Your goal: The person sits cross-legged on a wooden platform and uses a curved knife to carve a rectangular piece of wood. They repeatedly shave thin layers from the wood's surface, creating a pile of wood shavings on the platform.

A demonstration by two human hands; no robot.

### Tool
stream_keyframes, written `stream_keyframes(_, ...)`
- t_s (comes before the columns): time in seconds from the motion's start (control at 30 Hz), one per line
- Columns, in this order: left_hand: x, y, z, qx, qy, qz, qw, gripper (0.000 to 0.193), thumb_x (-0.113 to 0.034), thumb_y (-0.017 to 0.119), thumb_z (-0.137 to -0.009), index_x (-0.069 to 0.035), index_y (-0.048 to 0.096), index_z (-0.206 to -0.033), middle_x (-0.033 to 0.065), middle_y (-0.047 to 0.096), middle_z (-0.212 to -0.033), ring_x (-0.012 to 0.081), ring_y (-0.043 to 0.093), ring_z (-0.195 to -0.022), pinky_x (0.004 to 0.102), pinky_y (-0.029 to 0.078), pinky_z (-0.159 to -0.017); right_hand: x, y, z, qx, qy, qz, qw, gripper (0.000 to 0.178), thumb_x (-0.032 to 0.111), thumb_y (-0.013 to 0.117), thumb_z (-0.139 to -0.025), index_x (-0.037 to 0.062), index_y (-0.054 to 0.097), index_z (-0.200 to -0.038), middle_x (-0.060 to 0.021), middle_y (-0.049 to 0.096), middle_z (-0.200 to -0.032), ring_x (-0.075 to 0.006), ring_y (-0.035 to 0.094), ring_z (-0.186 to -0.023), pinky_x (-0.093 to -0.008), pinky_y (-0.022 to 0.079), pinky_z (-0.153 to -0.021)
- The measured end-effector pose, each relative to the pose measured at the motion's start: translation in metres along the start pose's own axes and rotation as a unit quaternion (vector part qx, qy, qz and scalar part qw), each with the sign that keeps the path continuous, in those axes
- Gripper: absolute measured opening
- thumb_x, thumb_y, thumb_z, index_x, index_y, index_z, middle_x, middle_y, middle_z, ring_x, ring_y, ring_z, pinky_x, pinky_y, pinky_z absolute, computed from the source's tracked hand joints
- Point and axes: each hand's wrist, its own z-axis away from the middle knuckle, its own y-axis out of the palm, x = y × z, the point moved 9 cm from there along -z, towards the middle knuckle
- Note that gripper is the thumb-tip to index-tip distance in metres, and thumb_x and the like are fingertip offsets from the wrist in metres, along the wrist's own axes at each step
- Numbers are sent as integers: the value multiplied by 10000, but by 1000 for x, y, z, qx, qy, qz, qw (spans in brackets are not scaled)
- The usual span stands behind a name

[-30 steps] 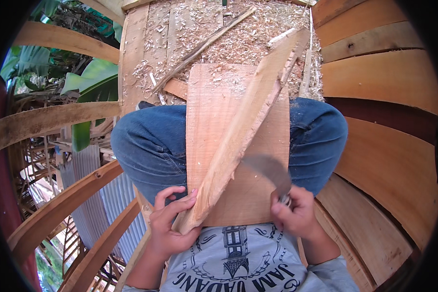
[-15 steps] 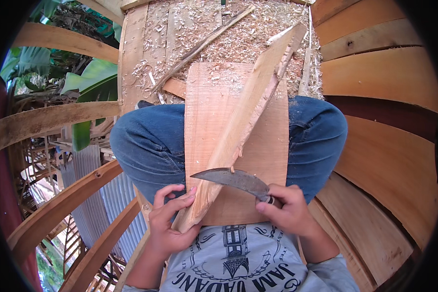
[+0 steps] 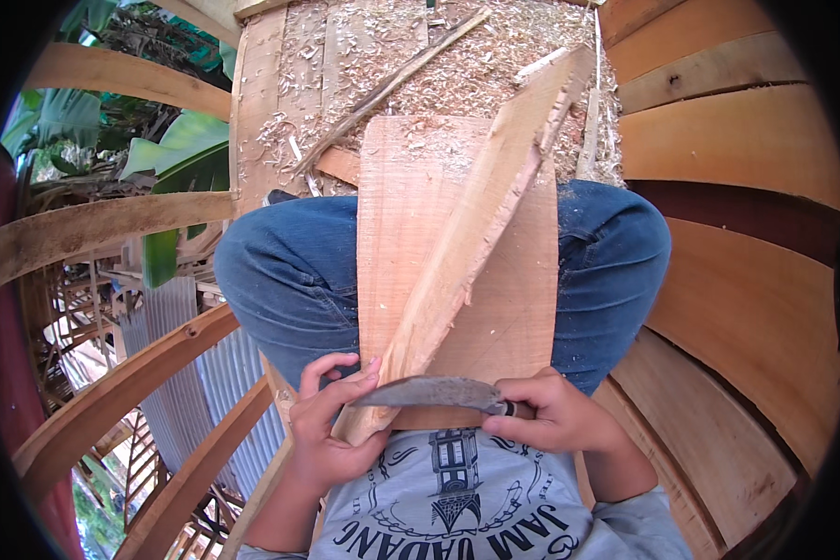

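A long, rough-edged piece of wood (image 3: 471,224) slants from near my body up to the far right. My left hand (image 3: 331,415) is closed around its near end, thumb on one side and fingers on the other. In my right hand (image 3: 555,411) is the handle of a knife with a dark, curved blade (image 3: 439,392). The blade lies across the wood close to the left fingers, its tip pointing left. Beneath the wood, a wide flat board (image 3: 513,327) rests over my lap between my knees.
Wood shavings (image 3: 495,84) cover the plank floor ahead, where a thin dark stick (image 3: 392,89) lies. Slatted wooden rails (image 3: 103,224) stand on the left, with plants and corrugated sheets beyond. A wall of wide planks (image 3: 728,140) curves along the right.
My right hand has drawn the knife down along the wood toward my body, and the blade is now nearer my left fingers. The left hand keeps its hold.
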Motion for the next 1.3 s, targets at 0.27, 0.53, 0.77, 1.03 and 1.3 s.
stream_keyframes(0.27,-1,-3,-4,1,-11,12,1000,605,-79,697,-498,-5,683,-1098,100,674,-1001,244,532,-1037,340,373,-862,-10,1,-2,-47,-22,-57,997,128,140,680,-865,20,637,-854,-6,461,-513,-55,390,-457,-245,298,-438)
stream_keyframes(0.53,-1,-4,-2,4,9,8,1000,510,-48,749,-527,-51,662,-1030,103,685,-1115,307,549,-1067,380,417,-834,-2,-15,-3,-81,15,-104,991,119,122,650,-885,5,633,-875,32,501,-541,-30,390,-474,-227,292,-439)
stream_keyframes(0.77,-1,-2,-1,-11,1,12,1000,500,-50,709,-513,-54,642,-1008,133,690,-1099,291,531,-1090,389,380,-869,-3,-29,-4,-118,63,-145,980,154,126,625,-904,-19,634,-953,38,526,-566,0,477,-499,-195,345,-433)
stream_keyframes(1.03,-1,-1,-2,-5,6,4,1000,505,-50,728,-520,-53,646,-1018,134,688,-1103,300,537,-1087,386,394,-860,-7,-25,-1,-146,80,-119,979,178,154,645,-895,-17,635,-942,29,495,-581,-20,441,-546,-216,357,-473)
stream_keyframes(1.3,-7,-3,-6,2,15,-13,1000,490,-45,753,-539,-46,653,-1018,109,683,-1118,318,551,-1064,389,423,-833,5,-19,-8,-100,50,-66,992,163,156,679,-866,-2,639,-869,-24,523,-597,-48,450,-553,-243,366,-489)
